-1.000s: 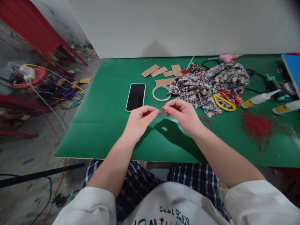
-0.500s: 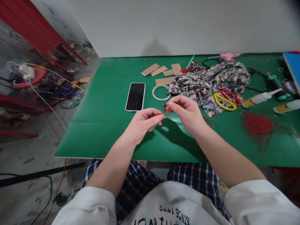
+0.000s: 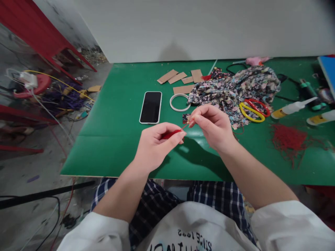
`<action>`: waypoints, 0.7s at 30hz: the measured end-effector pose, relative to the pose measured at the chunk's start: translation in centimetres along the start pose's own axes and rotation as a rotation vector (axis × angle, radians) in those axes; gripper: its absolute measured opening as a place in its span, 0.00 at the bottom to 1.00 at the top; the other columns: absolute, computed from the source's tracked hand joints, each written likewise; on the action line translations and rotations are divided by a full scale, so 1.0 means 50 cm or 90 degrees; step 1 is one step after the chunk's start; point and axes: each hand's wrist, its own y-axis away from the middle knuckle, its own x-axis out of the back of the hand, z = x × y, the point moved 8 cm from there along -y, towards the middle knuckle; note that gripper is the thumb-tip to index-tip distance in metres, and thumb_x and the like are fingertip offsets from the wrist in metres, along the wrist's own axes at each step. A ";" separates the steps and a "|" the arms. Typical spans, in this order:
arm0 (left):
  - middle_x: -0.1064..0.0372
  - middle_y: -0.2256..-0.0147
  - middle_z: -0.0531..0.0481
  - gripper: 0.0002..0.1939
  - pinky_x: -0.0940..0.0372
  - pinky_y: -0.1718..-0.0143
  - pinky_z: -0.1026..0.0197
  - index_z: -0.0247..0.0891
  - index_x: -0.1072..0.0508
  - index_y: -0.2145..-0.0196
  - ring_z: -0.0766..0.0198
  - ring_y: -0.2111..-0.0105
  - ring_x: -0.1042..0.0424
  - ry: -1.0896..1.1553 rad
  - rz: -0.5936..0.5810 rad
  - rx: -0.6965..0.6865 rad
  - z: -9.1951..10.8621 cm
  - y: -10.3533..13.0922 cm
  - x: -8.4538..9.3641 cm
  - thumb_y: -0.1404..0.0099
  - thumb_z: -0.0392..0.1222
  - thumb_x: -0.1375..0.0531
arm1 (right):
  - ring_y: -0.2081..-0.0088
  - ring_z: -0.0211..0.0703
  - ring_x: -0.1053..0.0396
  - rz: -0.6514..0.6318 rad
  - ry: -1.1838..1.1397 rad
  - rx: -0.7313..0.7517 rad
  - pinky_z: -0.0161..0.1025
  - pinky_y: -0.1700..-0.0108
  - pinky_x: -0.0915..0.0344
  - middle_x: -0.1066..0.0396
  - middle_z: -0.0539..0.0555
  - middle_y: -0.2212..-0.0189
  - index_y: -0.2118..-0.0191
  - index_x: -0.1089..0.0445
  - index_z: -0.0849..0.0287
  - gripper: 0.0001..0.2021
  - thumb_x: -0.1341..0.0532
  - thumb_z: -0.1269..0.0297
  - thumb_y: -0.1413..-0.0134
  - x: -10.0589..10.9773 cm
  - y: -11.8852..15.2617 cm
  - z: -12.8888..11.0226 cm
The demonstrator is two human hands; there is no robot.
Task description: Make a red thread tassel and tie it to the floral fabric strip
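Left hand [image 3: 154, 143] and right hand [image 3: 214, 129], pinching grip on red thread [image 3: 185, 126]; "SINCE" on shirt [image 3: 180, 221]

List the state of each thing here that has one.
Red thread, straight where visible
Left hand, pinching it
Right hand, pinching it
Phone, face up, screen dark
White ring, lying flat
Cloth, crumpled
Scissors, on the cloth
Thread heap, tangled
Cardboard, strewn flat

The head-worn camera is facing forward and down from above and behind the left hand [image 3: 157, 144] and right hand [image 3: 213, 129], fairly near both, and is framing the green tabletop [image 3: 112, 139] beneath them, the pale panel [image 3: 209, 31] beyond and the printed white shirt [image 3: 180, 223] behind (closest to the lens).
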 end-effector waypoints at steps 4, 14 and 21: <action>0.28 0.77 0.54 0.05 0.35 0.77 0.72 0.37 0.26 0.73 0.73 0.78 0.31 0.002 0.007 -0.023 0.009 0.005 0.001 0.45 0.41 0.37 | 0.72 0.33 0.35 0.006 -0.003 -0.005 0.34 0.67 0.34 0.34 0.47 0.75 0.71 0.34 0.55 0.05 0.39 0.62 0.49 0.000 0.002 0.003; 0.30 0.78 0.55 0.06 0.38 0.78 0.71 0.36 0.27 0.73 0.73 0.79 0.34 0.012 0.003 0.032 -0.029 -0.016 -0.001 0.45 0.41 0.37 | 0.71 0.33 0.33 -0.033 -0.074 -0.111 0.34 0.65 0.33 0.31 0.47 0.74 0.70 0.33 0.57 0.06 0.39 0.61 0.50 -0.013 -0.002 0.034; 0.27 0.73 0.52 0.07 0.35 0.71 0.68 0.35 0.27 0.70 0.69 0.74 0.31 -0.089 0.024 0.032 -0.020 -0.029 0.022 0.45 0.41 0.39 | 0.67 0.36 0.28 -0.223 -0.240 -0.367 0.37 0.60 0.31 0.26 0.50 0.70 0.71 0.32 0.60 0.06 0.37 0.62 0.51 -0.066 0.030 0.085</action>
